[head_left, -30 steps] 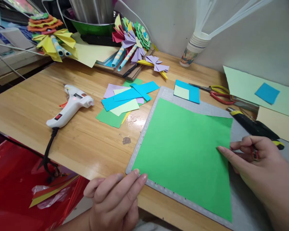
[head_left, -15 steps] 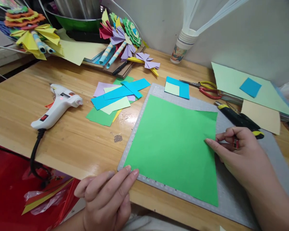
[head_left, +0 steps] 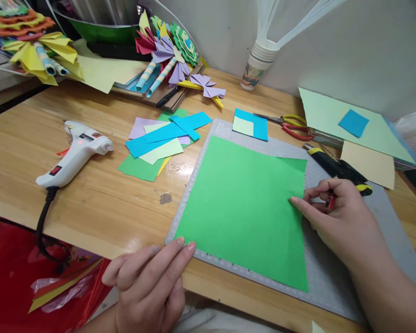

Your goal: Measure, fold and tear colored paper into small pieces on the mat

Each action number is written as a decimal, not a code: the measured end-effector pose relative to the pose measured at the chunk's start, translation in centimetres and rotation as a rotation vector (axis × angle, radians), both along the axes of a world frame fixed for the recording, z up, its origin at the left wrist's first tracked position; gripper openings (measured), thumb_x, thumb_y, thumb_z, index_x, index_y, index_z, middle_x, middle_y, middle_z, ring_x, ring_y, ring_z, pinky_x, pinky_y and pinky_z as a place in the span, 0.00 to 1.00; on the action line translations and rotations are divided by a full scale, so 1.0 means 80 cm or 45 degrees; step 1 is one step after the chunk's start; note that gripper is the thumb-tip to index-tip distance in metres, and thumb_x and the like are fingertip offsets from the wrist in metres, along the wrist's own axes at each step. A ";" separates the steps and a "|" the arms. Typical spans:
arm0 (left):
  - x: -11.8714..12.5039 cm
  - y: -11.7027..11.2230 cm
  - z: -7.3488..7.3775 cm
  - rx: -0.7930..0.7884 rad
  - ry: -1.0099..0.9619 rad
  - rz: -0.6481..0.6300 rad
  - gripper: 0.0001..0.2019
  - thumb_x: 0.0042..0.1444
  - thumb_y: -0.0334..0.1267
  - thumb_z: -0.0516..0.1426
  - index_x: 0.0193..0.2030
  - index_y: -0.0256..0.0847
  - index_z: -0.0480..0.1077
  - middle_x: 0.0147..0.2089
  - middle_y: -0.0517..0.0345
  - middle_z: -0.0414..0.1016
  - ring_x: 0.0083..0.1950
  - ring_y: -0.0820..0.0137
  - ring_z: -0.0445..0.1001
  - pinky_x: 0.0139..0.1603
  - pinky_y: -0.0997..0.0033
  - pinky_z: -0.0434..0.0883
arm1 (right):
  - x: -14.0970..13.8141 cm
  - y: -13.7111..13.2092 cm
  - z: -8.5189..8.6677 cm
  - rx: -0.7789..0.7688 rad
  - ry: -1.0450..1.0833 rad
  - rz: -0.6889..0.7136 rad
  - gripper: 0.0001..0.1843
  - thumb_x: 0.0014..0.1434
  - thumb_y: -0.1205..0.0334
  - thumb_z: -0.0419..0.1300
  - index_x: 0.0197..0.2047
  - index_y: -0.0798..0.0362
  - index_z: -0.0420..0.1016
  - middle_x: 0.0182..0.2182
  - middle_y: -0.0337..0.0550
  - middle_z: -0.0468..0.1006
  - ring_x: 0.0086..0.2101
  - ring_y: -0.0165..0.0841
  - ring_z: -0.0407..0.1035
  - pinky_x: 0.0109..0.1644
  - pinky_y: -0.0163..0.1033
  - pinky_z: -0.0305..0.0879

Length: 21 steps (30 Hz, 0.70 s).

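Note:
A sheet of green paper [head_left: 244, 210] lies on a grey cutting mat [head_left: 333, 273], its right side slightly bent. My right hand [head_left: 336, 217] pinches the sheet's right edge, thumb on top and fingers behind it. Something small and red [head_left: 330, 201] shows between those fingers; its kind I cannot make out. My left hand [head_left: 152, 277] has its fingers stretched out, with the fingertips at the sheet's lower left corner by the mat's front edge. Just past my right hand lies a black and yellow utility knife [head_left: 333, 164].
Left on the table lies a white glue gun [head_left: 74, 150] with a black cord. Coloured paper pieces [head_left: 159, 138] are piled beside the mat. Scissors [head_left: 291, 125], a paper cup stack [head_left: 258, 64], a paper stack [head_left: 333, 108] and paper flowers [head_left: 166, 55] stand or lie farther back.
The whole view has shifted slightly, so things appear a little farther left. Both hands keep about the same place on the green paper.

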<state>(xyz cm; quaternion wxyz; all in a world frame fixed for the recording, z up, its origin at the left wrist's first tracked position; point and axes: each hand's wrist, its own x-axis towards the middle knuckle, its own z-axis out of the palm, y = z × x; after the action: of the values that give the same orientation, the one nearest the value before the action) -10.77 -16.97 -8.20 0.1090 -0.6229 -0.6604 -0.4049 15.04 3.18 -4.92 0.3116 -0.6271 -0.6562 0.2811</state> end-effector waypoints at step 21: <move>-0.016 0.013 0.041 -0.107 0.087 -0.168 0.10 0.56 0.32 0.57 0.42 0.43 0.77 0.43 0.61 0.81 0.44 0.66 0.74 0.44 0.64 0.62 | -0.101 -0.032 0.051 -0.558 0.808 0.750 0.15 0.66 0.49 0.51 0.45 0.46 0.73 0.34 0.43 0.77 0.34 0.36 0.73 0.40 0.43 0.70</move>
<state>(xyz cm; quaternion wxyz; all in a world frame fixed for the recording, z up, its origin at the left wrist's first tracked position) -12.01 -15.91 -4.89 0.0782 -0.6824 -0.6304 -0.3617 6.92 0.63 -0.86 0.2640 -0.3487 -0.6038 0.6664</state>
